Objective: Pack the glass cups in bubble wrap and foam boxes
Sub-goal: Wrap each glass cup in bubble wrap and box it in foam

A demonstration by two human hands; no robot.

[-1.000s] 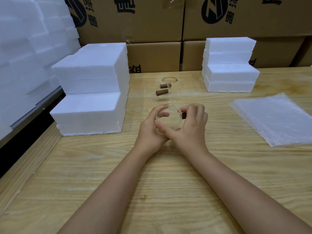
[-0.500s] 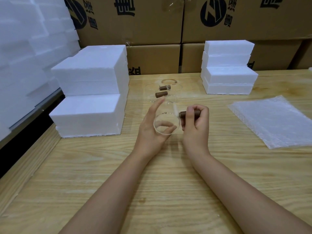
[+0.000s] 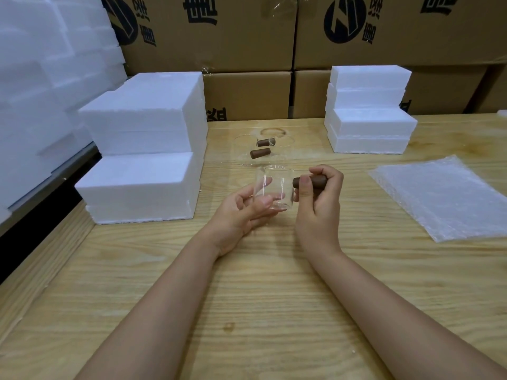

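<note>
Here, my left hand (image 3: 241, 215): relaxed, unclenched, cradling the side of the cup (image 3: 274, 187).
My right hand (image 3: 318, 198): clenched round the brown handle (image 3: 310, 181); I judge this the steering grip.
Cup: upright between both hands, low over the table (image 3: 247, 297).
Bubble wrap (image 3: 444, 198): to my right; best to set the cup gently near one corner before rolling.
Spare cups (image 3: 260, 153): two, just behind.
Foam boxes (image 3: 142, 119): stacked farther off, left and right.

Glass cup (image 3: 274, 187): clear, smooth, glossy; handle (image 3: 296, 182) matt brown. Table (image 3: 247, 311): pale grained wood. Foam boxes (image 3: 142, 182): white, grainy, matt. Bubble wrap (image 3: 444, 198): translucent dimpled plastic. Cartons (image 3: 247, 97): matt brown cardboard.
</note>
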